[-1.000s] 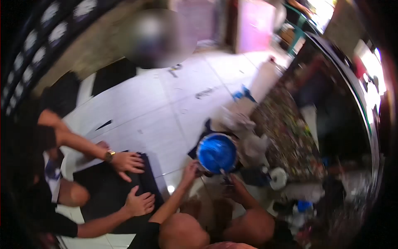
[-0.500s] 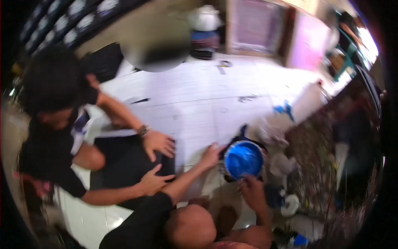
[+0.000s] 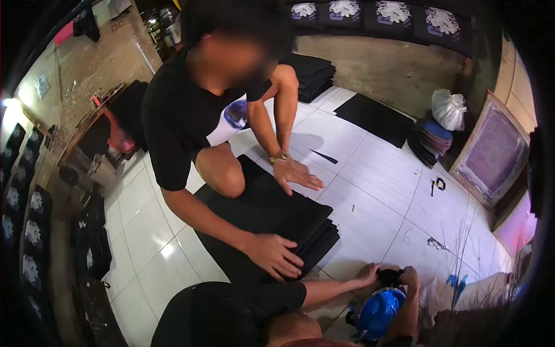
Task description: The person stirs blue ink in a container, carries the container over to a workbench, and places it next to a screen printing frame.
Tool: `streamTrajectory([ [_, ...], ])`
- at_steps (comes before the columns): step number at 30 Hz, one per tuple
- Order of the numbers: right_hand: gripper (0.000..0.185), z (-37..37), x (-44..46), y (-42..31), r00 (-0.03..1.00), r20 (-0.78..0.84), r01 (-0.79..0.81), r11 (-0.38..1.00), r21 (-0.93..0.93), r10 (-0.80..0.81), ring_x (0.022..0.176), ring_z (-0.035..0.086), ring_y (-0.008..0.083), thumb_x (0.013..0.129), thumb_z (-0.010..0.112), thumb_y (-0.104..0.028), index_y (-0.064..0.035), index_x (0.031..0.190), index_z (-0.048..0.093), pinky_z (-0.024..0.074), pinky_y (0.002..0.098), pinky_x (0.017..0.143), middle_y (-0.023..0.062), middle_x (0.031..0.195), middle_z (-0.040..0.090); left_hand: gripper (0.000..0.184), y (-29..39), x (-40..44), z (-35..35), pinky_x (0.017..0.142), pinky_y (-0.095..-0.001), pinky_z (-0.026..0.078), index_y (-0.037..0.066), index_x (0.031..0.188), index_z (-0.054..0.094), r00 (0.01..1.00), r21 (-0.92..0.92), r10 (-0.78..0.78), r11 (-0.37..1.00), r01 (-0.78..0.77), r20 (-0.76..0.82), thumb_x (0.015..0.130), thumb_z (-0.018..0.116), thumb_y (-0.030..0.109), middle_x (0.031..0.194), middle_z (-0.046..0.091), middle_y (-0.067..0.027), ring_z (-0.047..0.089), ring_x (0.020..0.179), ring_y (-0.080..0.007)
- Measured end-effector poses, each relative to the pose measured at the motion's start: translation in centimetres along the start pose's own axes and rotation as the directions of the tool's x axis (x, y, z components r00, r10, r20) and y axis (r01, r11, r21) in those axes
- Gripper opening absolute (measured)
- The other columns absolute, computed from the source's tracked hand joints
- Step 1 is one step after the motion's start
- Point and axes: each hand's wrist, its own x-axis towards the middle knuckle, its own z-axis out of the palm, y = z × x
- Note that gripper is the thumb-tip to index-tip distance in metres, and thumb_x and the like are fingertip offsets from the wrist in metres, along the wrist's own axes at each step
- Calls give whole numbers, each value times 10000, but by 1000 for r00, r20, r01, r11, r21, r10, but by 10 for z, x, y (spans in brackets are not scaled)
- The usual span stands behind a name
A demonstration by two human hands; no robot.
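My left hand (image 3: pixel 368 274) is closed at the left edge of a dark bundle that looks like black cloth (image 3: pixel 390 277). On the bundle's other side, my right hand (image 3: pixel 410 278) grips it with bent fingers. Just below both hands stands a round tub of blue paint (image 3: pixel 380 313), partly hidden by my right forearm. A stack of black fabric sheets (image 3: pixel 266 214) lies on the floor to the left. A co-worker (image 3: pixel 173 121) kneels over it, one hand (image 3: pixel 274 255) flat on the stack and the other (image 3: pixel 296 175) beside its far edge.
A black sheet (image 3: pixel 374 120) and folded black stacks (image 3: pixel 309 75) lie farther back. A framed screen (image 3: pixel 492 151) leans at the right near a white plastic bag (image 3: pixel 448 110). Black tape (image 3: pixel 437 185) and a blue scrap (image 3: pixel 457 286) are on the tiled floor (image 3: pixel 370 205).
The view has swung left, bringing the co-worker and stack nearer the middle. My right hand has moved from the paint tub's near rim to the dark cloth beyond it.
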Motion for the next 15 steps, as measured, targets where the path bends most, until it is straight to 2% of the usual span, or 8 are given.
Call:
streamTrajectory([
  [2, 222, -60, -33, -43, 997, 66, -70, 851, 520, 42, 825, 661, 326, 708, 669, -209, 9, 742, 689, 526, 442, 721, 203, 771, 675, 544, -16, 17, 49, 959, -418, 422, 65, 1324, 438, 995, -276, -100, 957, 89, -26, 805, 587, -4, 1137, 566, -145, 533, 1088, -299],
  [4, 213, -62, -30, -51, 998, -29, 55, 755, 653, -47, 595, 580, 245, 748, 584, -153, 44, 792, 654, 466, 380, 524, 138, 668, 599, 444, -29, 42, 62, 915, -428, 444, 106, 1289, 441, 976, -471, -193, 855, 218, 101, 874, 594, 145, 1142, 556, -93, 527, 1077, -250],
  [5, 214, -63, -27, -55, 993, -77, 118, 696, 708, -91, 479, 540, 204, 767, 541, -125, 61, 816, 636, 437, 349, 426, 105, 617, 561, 354, -6, 48, 38, 845, -406, 460, 136, 1220, 459, 924, -637, -322, 673, 377, 206, 897, 553, 248, 1096, 549, -75, 532, 1015, -232],
  [7, 234, 10, 15, -35, 962, -261, 247, 674, 696, -83, 503, 546, 214, 793, 522, -135, 68, 838, 630, 448, 344, 453, 124, 644, 566, 282, 50, 57, -9, 749, -377, 468, 174, 1094, 462, 846, -815, -372, 297, 497, 381, 937, 474, 407, 1049, 501, -39, 507, 951, -187],
  [8, 255, -11, -6, -65, 893, -442, 380, 661, 647, -80, 527, 553, 224, 818, 503, -146, 75, 859, 624, 459, 339, 481, 143, 671, 570, 282, 58, 65, -17, 749, -377, 468, 174, 1094, 462, 847, -813, -369, 302, 498, 382, 937, 474, 407, 1049, 501, -39, 507, 951, -187],
  [10, 261, -49, -57, -98, 934, -358, 301, 590, 749, -22, 570, 560, 246, 844, 482, -145, 74, 845, 623, 470, 351, 537, 168, 678, 570, 260, 72, 62, -28, 740, -377, 469, 180, 1084, 436, 826, -772, -443, 364, 521, 348, 942, 485, 393, 1009, 482, -40, 492, 931, -158],
  [13, 237, -59, -65, -108, 858, -486, 496, 506, 706, -163, 599, 608, 278, 821, 495, -112, 78, 832, 636, 448, 408, 556, 216, 664, 619, 217, 70, 60, -20, 719, -342, 470, 149, 1033, 526, 764, -831, -483, 123, 543, 427, 940, 510, 344, 962, 548, -36, 530, 877, -157],
  [15, 234, -49, -47, -113, 928, -368, 303, 683, 665, -55, 631, 626, 301, 820, 492, -115, 50, 837, 657, 463, 428, 588, 249, 737, 646, 207, 60, 57, -15, 715, -338, 469, 143, 1016, 541, 773, -835, -416, 57, 548, 479, 940, 510, 333, 948, 559, -35, 538, 866, -159],
])
